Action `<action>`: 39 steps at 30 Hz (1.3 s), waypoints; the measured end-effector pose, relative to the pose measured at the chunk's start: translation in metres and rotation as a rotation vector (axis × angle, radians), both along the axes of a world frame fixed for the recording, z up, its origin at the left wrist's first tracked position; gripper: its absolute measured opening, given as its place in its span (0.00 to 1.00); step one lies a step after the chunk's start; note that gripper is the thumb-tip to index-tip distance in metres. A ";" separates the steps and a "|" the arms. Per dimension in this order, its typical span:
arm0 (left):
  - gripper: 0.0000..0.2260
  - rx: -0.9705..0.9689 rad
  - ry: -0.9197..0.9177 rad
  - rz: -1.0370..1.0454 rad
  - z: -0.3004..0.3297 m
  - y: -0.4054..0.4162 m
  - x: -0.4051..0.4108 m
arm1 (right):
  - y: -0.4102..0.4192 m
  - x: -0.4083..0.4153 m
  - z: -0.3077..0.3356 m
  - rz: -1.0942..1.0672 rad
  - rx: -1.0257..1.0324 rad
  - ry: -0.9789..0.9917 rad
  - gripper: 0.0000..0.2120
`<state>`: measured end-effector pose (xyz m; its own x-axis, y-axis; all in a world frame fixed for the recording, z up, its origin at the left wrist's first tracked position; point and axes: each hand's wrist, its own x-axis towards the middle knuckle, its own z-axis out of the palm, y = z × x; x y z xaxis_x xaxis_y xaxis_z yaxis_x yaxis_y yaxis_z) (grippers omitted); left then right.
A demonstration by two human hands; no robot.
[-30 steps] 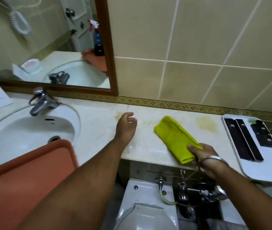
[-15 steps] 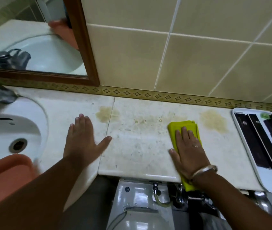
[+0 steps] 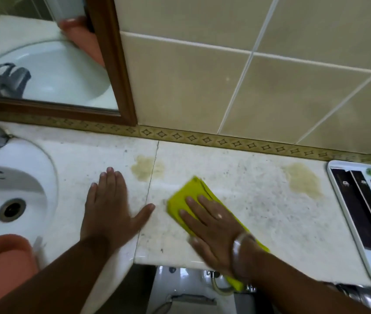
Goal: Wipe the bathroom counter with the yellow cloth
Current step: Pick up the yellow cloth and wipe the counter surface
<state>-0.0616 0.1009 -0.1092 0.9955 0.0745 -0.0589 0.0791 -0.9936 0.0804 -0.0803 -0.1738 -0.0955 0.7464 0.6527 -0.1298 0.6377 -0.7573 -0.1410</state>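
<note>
the cloth is pressed flat to the counter by the spread right hand — left hand, fingers splayed, is laid at its 9 o'clock.

left hand flat, right hand flat

Beige tiled wall with white grout, patterned border strip, wood-framed mirror at left.

The speckled pale stone worktop lies open between the white oval basin and the white rectangular tray.
</note>
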 end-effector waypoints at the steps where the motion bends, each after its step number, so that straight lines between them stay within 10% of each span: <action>1: 0.50 0.001 0.001 -0.001 0.001 0.000 0.000 | -0.032 -0.007 0.002 0.041 -0.003 -0.007 0.27; 8: 0.50 -0.022 0.005 -0.008 0.005 -0.003 0.001 | -0.058 0.098 0.015 -0.427 -0.174 -0.082 0.28; 15: 0.49 -0.012 -0.003 0.000 0.004 -0.002 -0.001 | -0.064 -0.048 0.004 0.203 -0.093 0.035 0.27; 23: 0.50 -0.019 -0.012 -0.001 0.000 -0.001 0.002 | -0.042 0.091 0.020 -0.410 -0.220 -0.088 0.28; 28: 0.52 -0.065 0.089 -0.035 0.006 0.000 0.000 | 0.004 -0.006 0.009 0.121 -0.042 -0.034 0.29; 34: 0.43 -0.050 0.022 0.078 0.025 0.072 0.068 | -0.064 0.045 0.013 -0.325 -0.024 -0.077 0.27; 39: 0.40 -0.005 -0.047 0.085 0.004 0.090 0.084 | -0.051 0.080 0.003 0.013 -0.073 -0.083 0.28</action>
<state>0.0222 0.1908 -0.1057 0.9873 0.1583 -0.0128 0.1588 -0.9831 0.0909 -0.0001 -0.2250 -0.0923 0.7478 0.6538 -0.1155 0.6551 -0.7549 -0.0320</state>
